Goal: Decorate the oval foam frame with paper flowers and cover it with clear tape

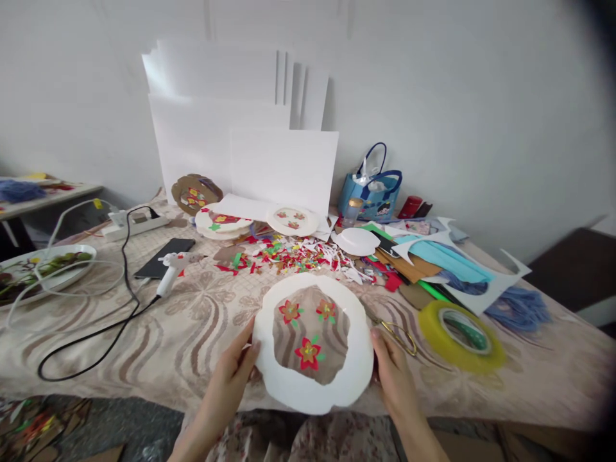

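Between my two hands is a white scalloped paper frame [315, 396] with a see-through middle, held up near the table's front edge. Three red paper flowers with yellow centres and green leaves sit on its clear window; the lowest flower [308, 353] is nearest me. My left hand [240, 359] grips the frame's left rim, thumb on the front. On the right rim, my right hand [392, 366] closes the same way. Fingers behind the frame are hidden. Just beyond my right hand lie gold-handled scissors [397, 333], partly covered by the frame.
Right of the scissors lies a yellow tape roll [462, 337]. A white glue gun [173, 269] and its black cord are at left, beside a black phone [166, 256]. Paper scraps [298, 253] cover the middle. White boards [283, 167] lean on the wall near a blue bag [370, 192].
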The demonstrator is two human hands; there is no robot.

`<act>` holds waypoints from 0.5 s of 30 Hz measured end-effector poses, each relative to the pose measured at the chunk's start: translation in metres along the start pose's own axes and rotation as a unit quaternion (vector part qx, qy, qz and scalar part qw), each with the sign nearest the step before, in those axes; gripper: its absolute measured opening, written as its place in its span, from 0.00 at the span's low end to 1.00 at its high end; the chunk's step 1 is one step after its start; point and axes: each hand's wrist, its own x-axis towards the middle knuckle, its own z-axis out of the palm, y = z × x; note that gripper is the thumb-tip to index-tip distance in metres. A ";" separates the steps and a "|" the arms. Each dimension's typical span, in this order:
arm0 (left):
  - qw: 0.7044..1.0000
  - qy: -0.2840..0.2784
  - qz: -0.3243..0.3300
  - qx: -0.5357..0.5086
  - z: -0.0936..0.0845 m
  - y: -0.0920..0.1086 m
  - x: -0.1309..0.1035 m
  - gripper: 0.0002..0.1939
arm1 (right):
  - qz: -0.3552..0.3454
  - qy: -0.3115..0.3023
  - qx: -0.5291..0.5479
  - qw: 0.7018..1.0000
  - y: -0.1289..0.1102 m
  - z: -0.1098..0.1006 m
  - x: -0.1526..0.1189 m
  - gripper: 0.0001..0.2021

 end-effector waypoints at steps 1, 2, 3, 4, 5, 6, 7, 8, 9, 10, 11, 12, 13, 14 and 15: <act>1.000 0.001 -0.007 -0.003 0.001 0.000 0.001 0.38 | 0.004 -0.008 -0.026 1.000 -0.002 0.001 0.001 0.21; 1.000 0.002 -0.013 -0.006 0.002 -0.001 0.002 0.39 | 0.004 -0.015 -0.048 0.999 -0.004 0.002 0.003 0.21; 1.000 0.002 -0.017 -0.010 0.003 -0.001 0.002 0.39 | 0.001 -0.021 -0.063 0.998 -0.005 0.004 0.004 0.22; 1.000 0.004 -0.020 -0.015 0.003 -0.002 0.003 0.40 | -0.006 -0.023 -0.077 0.997 -0.006 0.005 0.004 0.22; 0.999 0.006 -0.023 -0.022 0.003 -0.003 0.003 0.39 | -0.013 -0.025 -0.086 0.996 -0.005 0.005 0.005 0.23; 0.999 0.006 -0.025 -0.031 0.003 -0.003 0.003 0.38 | -0.018 -0.025 -0.092 0.995 -0.003 0.006 0.005 0.23; 0.999 0.004 -0.028 -0.043 0.003 -0.004 0.003 0.36 | -0.022 -0.026 -0.096 0.995 -0.001 0.007 0.005 0.23; 0.998 -0.002 -0.032 -0.055 0.002 -0.004 0.003 0.34 | -0.024 -0.025 -0.100 0.994 0.001 0.007 0.005 0.23; 0.997 -0.012 -0.036 -0.068 0.002 -0.005 0.003 0.31 | -0.028 -0.021 -0.104 0.994 0.002 0.007 0.005 0.23; 0.996 -0.024 -0.039 -0.080 0.001 -0.005 0.004 0.29 | -0.032 -0.018 -0.108 0.993 0.004 0.007 0.004 0.24; 0.995 -0.036 -0.040 -0.089 0.000 -0.006 0.004 0.27 | -0.037 -0.016 -0.113 0.993 0.004 0.007 0.004 0.24; 0.994 -0.045 -0.039 -0.094 -0.001 -0.007 0.005 0.26 | -0.040 -0.015 -0.117 0.992 0.004 0.007 0.003 0.24; 0.993 -0.053 -0.036 -0.096 -0.003 -0.008 0.006 0.26 | -0.041 -0.014 -0.120 0.992 0.003 0.008 0.002 0.24; 0.993 -0.055 -0.032 -0.094 -0.004 -0.009 0.008 0.26 | -0.043 -0.012 -0.118 0.992 0.001 0.008 0.001 0.24; 0.994 -0.054 -0.031 -0.089 -0.005 -0.009 0.009 0.27 | -0.045 -0.010 -0.110 0.993 0.000 0.009 0.001 0.23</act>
